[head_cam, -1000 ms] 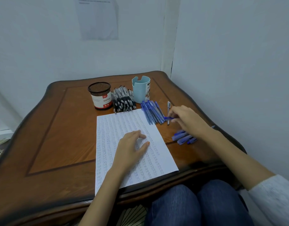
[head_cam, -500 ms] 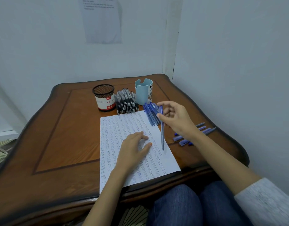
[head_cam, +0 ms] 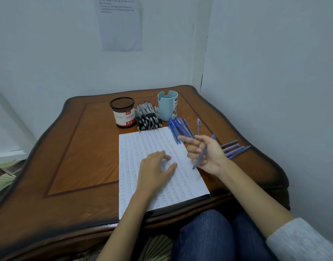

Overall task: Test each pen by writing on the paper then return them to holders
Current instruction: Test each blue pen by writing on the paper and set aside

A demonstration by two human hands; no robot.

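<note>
A white sheet of paper (head_cam: 146,147) covered in rows of handwriting lies on the wooden table (head_cam: 82,151). My left hand (head_cam: 154,172) rests flat on the sheet, fingers relaxed. My right hand (head_cam: 205,155) holds a blue pen (head_cam: 202,155) above the paper's right edge, tip pointing down toward the sheet. A black mesh holder (head_cam: 123,112) and a light blue holder (head_cam: 167,105) stand at the back. Between them lies a pile of black pens (head_cam: 147,119). A bunch of blue pens (head_cam: 177,128) lies in front of the blue holder.
Several more blue pens (head_cam: 234,148) lie near the table's right edge, and one single pen (head_cam: 198,125) lies beside the blue bunch. Walls close in at the back and right. My knees (head_cam: 209,236) are under the front edge.
My right hand picked one blue pen from the bunch, lifted it and brought it back over the paper's right edge, turning it in the fingers. My left hand stayed on the sheet.
</note>
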